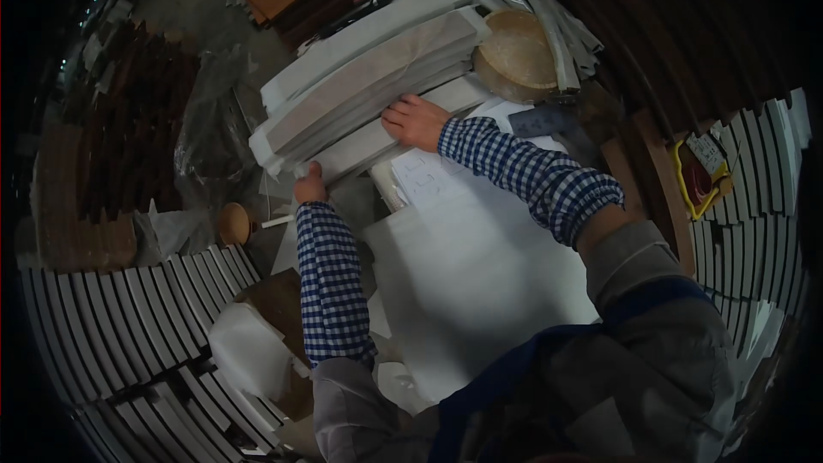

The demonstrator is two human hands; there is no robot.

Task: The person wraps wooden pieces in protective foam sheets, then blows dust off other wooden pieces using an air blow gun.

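Observation:
A long pale board lies slantwise in front of a stack of wrapped pale boards. My left hand is at the board's near left end, thumb up, its fingers mostly hidden. Farther right, my right hand rests on the same board, fingers curled over its upper edge. Below the hands, a printed sheet with line drawings lies at the top of a large white sheet.
A round wooden bowl sits behind the right forearm. A small round wooden object is at left. Stacked slats fill the lower left; a yellow-rimmed container stands at right. Clear plastic wrap lies left of the boards.

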